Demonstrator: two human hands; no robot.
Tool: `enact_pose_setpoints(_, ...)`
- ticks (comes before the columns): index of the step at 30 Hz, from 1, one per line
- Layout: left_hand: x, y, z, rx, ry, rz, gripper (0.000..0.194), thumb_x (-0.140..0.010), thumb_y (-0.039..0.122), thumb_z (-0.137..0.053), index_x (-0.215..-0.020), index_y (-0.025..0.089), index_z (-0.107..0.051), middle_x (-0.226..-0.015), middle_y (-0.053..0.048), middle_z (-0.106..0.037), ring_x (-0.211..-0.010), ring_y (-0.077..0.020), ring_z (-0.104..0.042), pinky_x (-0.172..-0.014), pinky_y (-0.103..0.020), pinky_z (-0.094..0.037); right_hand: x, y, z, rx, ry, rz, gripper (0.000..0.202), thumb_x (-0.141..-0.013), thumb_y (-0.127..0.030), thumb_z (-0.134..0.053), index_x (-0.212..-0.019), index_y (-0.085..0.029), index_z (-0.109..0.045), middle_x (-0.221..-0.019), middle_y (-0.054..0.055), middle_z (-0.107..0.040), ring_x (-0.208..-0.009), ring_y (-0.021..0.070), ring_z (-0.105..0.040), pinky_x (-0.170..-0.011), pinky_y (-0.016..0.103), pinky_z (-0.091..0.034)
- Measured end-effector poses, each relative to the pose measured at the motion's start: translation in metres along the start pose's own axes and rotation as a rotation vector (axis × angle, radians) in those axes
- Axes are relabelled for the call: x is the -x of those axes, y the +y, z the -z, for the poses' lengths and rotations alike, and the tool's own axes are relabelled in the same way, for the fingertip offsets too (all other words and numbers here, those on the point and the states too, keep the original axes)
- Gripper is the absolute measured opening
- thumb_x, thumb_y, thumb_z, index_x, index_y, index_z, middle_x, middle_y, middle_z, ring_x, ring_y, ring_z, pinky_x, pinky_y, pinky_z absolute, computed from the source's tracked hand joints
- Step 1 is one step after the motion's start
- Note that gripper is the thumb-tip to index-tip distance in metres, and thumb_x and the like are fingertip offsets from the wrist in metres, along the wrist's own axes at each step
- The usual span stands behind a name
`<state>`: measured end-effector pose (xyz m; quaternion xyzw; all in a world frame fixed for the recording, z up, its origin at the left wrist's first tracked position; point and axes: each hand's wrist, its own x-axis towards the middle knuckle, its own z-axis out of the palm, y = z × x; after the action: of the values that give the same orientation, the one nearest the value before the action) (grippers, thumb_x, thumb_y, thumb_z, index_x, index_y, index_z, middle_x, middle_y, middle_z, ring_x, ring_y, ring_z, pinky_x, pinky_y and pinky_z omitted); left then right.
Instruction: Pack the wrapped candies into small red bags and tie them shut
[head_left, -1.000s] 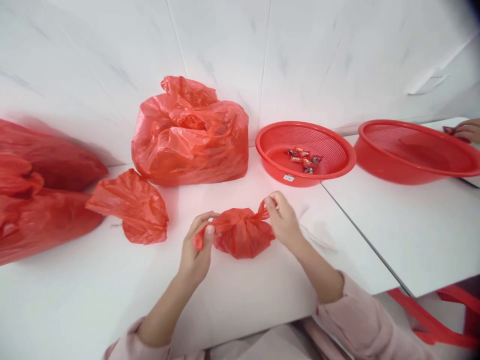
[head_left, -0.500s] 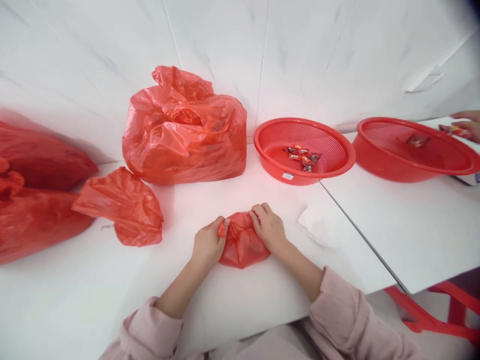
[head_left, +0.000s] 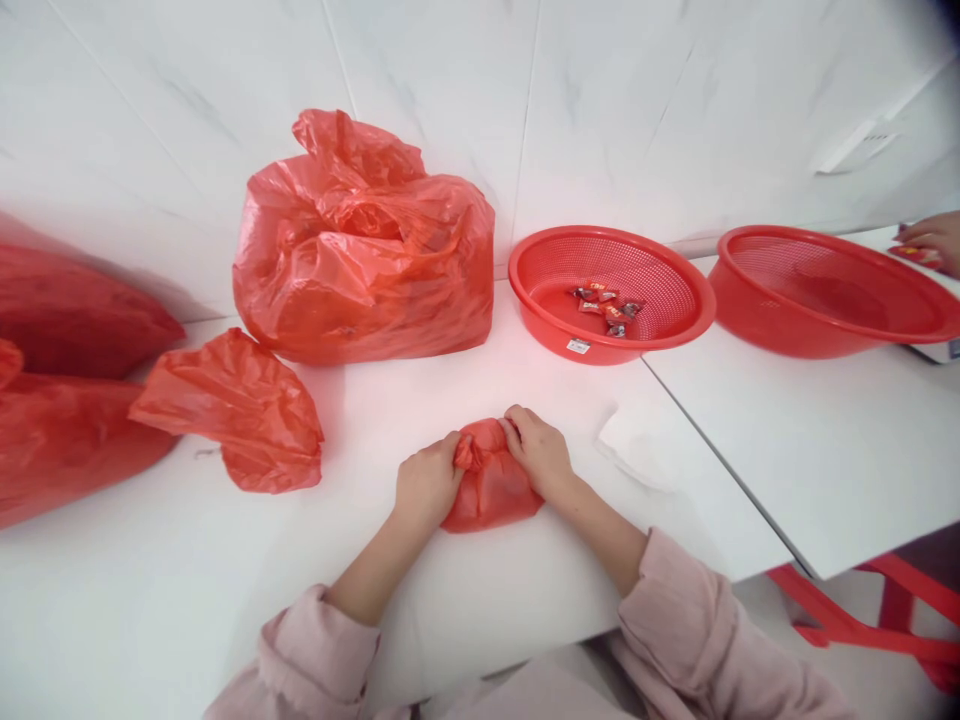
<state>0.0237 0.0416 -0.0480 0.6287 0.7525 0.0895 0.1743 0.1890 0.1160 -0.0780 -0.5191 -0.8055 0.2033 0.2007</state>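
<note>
A small red plastic bag (head_left: 495, 492) lies on the white table in front of me, its top bunched and twisted. My left hand (head_left: 430, 482) is closed on the gathered plastic at its left side. On the opposite side, my right hand (head_left: 538, 455) grips the bag's upper right edge with bent fingers. What the bag contains is hidden by the red plastic. Beyond my right hand stands a red basket (head_left: 544, 325) with several wrapped candies (head_left: 609, 308) on its bottom.
A large full red bag (head_left: 367, 280) stands against the tiled wall. A crumpled red bag (head_left: 259, 420) and more filled bags (head_left: 75, 440) lie left. At right are another red basket (head_left: 787, 325), a co-worker's hand (head_left: 937, 240) and a red stool (head_left: 847, 620).
My left hand has shifted slightly right, drawing the bunched plastic towards the bag's middle. The co-worker's hand has moved a little, and the item seen falling or lying in the right basket is no longer visible.
</note>
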Motion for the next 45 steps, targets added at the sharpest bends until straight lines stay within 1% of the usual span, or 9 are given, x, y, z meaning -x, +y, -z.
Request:
enact_pose_setpoints(10, 0.000, -0.003, -0.001, 0.122, 0.021, -0.037, 0.016, -0.086, 0.020, -0.046, -0.075, 0.022, -0.057, -0.075, -0.003, -0.065, -0.069, -0.0214, -0.061, -0.062, -0.030, -0.038, 0.001, -0.001, 0.002, -0.196, 0.009, -0.043, 0.017, -0.091, -0.033, -0.045, -0.082, -0.022, -0.055, -0.075, 0.002, -0.061, -0.064, 0.0164, -0.051, -0.061, 0.028, -0.032)
enact_pose_setpoints(17, 0.022, -0.020, 0.041, 0.398, 0.148, -0.156, 0.038, -0.100, 0.042, -0.031, -0.091, 0.020, -0.061, -0.111, -0.008, -0.065, -0.099, -0.0196, -0.061, -0.084, -0.031, -0.049, -0.013, 0.023, 0.047, -0.578, 0.115, -0.112, 0.037, -0.089, -0.053, -0.046, -0.069, -0.021, -0.043, -0.056, -0.005, -0.039, -0.052, 0.0110, -0.038, -0.052, 0.024, -0.034)
enact_pose_setpoints(21, 0.044, -0.033, 0.043, 0.594, 0.054, -0.275, 0.040, -0.097, 0.044, -0.040, -0.073, 0.020, -0.062, -0.131, -0.009, -0.056, -0.110, -0.0241, -0.056, -0.093, -0.037, -0.046, -0.018, 0.041, 0.055, -0.701, 0.142, -0.147, 0.042, -0.082, -0.060, -0.055, -0.068, -0.022, -0.043, -0.053, -0.008, -0.033, -0.047, 0.0088, -0.028, -0.046, 0.023, -0.026)
enact_pose_setpoints(24, 0.054, -0.045, 0.035, 0.715, -0.019, -0.195, 0.033, -0.096, 0.044, -0.045, -0.086, 0.023, -0.067, -0.109, -0.009, -0.064, -0.107, -0.0248, -0.056, -0.101, -0.043, -0.041, -0.021, 0.045, 0.048, -0.747, 0.142, -0.154, 0.046, -0.076, -0.062, -0.061, -0.064, -0.022, -0.042, -0.051, -0.008, -0.032, -0.046, 0.0080, -0.027, -0.044, 0.023, -0.023)
enact_pose_setpoints(27, 0.052, -0.046, 0.042, 0.970, -0.042, -0.135, 0.031, -0.096, 0.046, -0.046, -0.108, 0.027, -0.067, -0.070, -0.001, -0.059, -0.108, -0.0238, -0.058, -0.109, -0.045, -0.032, -0.027, 0.031, 0.050, -0.777, 0.126, -0.126, 0.045, -0.075, -0.060, -0.063, -0.063, -0.021, -0.044, -0.053, -0.007, -0.034, -0.047, 0.0081, -0.030, -0.046, 0.023, -0.026)
enact_pose_setpoints(31, 0.031, -0.016, 0.066, 1.349, -0.022, -0.285, 0.046, -0.097, 0.051, -0.040, -0.075, 0.021, -0.066, -0.082, -0.006, -0.065, -0.107, -0.0245, -0.059, -0.099, -0.040, -0.041, -0.033, -0.017, 0.083, -0.790, 0.028, 0.013, 0.035, -0.078, -0.050, -0.066, -0.070, -0.019, -0.052, -0.060, -0.005, -0.046, -0.052, 0.0087, -0.041, -0.051, 0.023, -0.036)
enact_pose_setpoints(36, 0.008, 0.031, 0.073, 1.173, -0.137, -0.200, 0.033, -0.081, 0.049, -0.069, -0.087, 0.017, -0.068, -0.073, -0.001, -0.061, -0.068, -0.0137, -0.054, -0.068, -0.027, -0.044, -0.036, -0.077, 0.119, -0.830, -0.263, 0.368, 0.019, -0.081, -0.031, -0.069, -0.086, -0.020, -0.054, -0.075, -0.004, -0.054, -0.062, 0.0087, -0.051, -0.059, 0.023, -0.043)
enact_pose_setpoints(40, 0.009, 0.041, 0.061, 1.082, -0.212, -0.149, 0.033, -0.076, 0.046, -0.074, -0.070, 0.015, -0.067, -0.060, 0.001, -0.057, -0.057, -0.0124, -0.049, -0.055, -0.025, -0.037, -0.041, -0.094, 0.112, -0.858, -0.307, 0.430, 0.021, -0.083, -0.032, -0.067, -0.086, -0.020, -0.051, -0.075, -0.004, -0.052, -0.061, 0.0080, -0.049, -0.061, 0.024, -0.044)
enact_pose_setpoints(45, 0.009, 0.029, 0.057, 1.112, -0.129, -0.125, 0.040, -0.085, 0.052, -0.061, -0.075, 0.015, -0.071, -0.058, 0.001, -0.055, -0.055, -0.0134, -0.049, -0.055, -0.027, -0.037, -0.035, -0.080, 0.084, -0.653, -0.115, 0.406, 0.029, -0.092, -0.042, -0.056, -0.112, -0.023, -0.049, -0.106, 0.005, -0.061, -0.100, 0.0172, -0.058, -0.087, 0.035, -0.045)
